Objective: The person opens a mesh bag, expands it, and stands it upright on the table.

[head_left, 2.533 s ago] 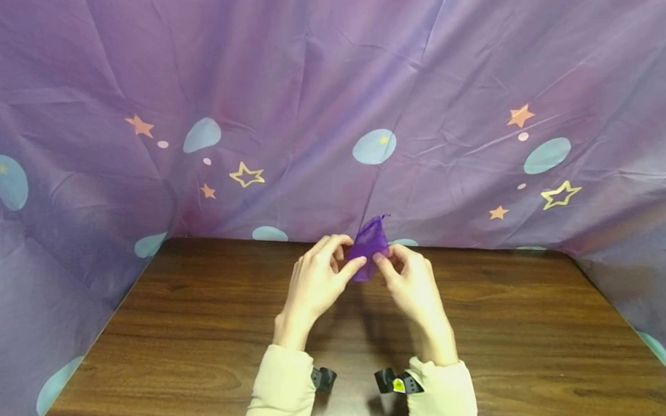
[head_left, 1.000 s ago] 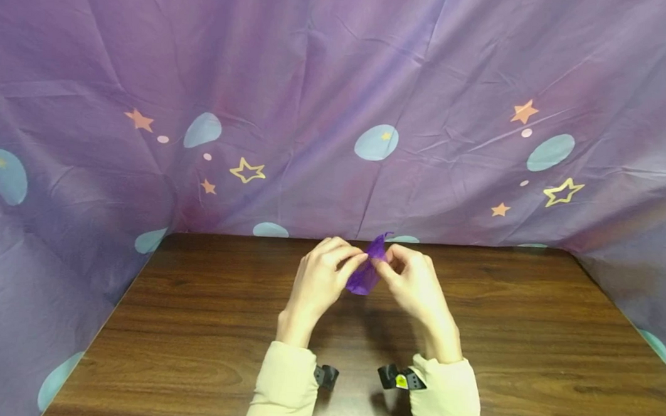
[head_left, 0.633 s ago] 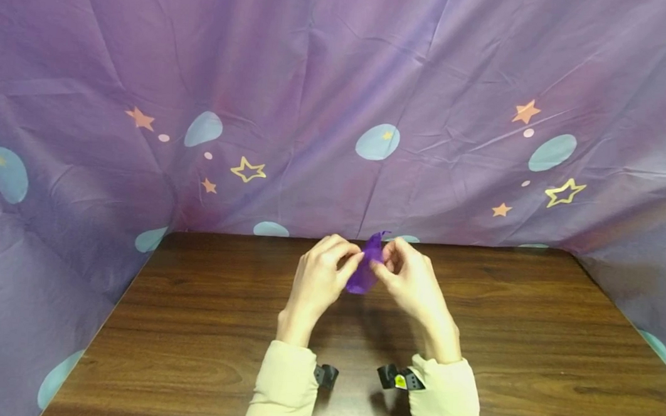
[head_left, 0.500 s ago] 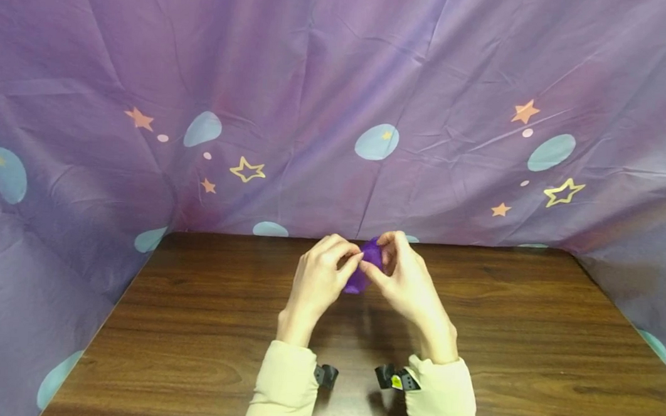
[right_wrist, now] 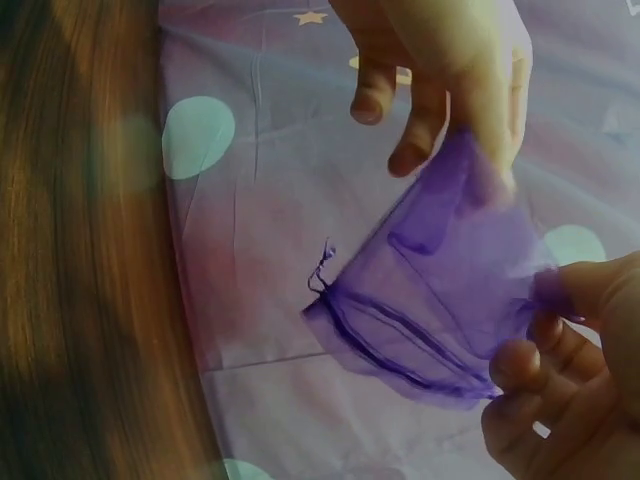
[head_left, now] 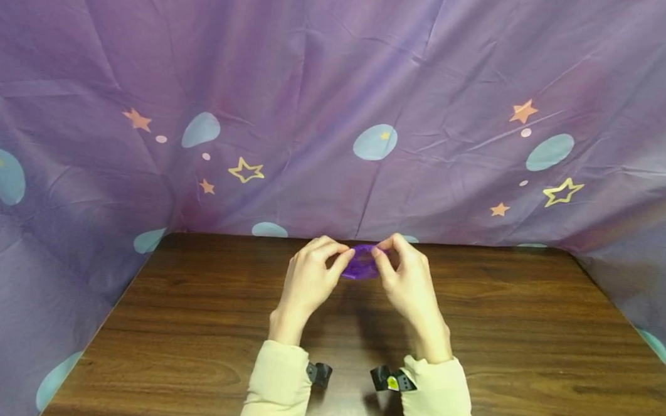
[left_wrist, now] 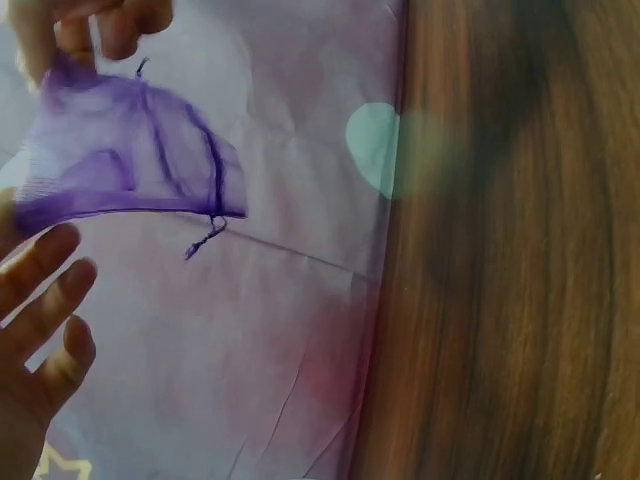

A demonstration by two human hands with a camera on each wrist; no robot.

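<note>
A sheer purple organza drawstring pouch [head_left: 360,270] is spread between both hands above the table. My left hand [head_left: 308,277] pinches one corner between thumb and fingers. The opposite corner is pinched by my right hand [head_left: 412,280]. In the left wrist view the pouch [left_wrist: 150,150] shows dark cord lines near its mouth, with a knotted cord end [left_wrist: 205,238] dangling from the side. Its mouth end points towards the table in both wrist views. From the head camera that end is hidden. The pouch [right_wrist: 440,280] looks see-through and flat in the right wrist view.
The dark wood-grain table [head_left: 191,326] lies under the hands. A purple cloth [head_left: 316,106] printed with stars and blue ovals hangs behind and along the sides. Black straps [head_left: 320,374] sit at both wrists, by the cream sleeves [head_left: 438,399].
The pouch's corded end, earlier pointing up between the hands, no longer shows above them. The right hand shifted its hold, and the hands have moved apart, stretching the pouch sideways.
</note>
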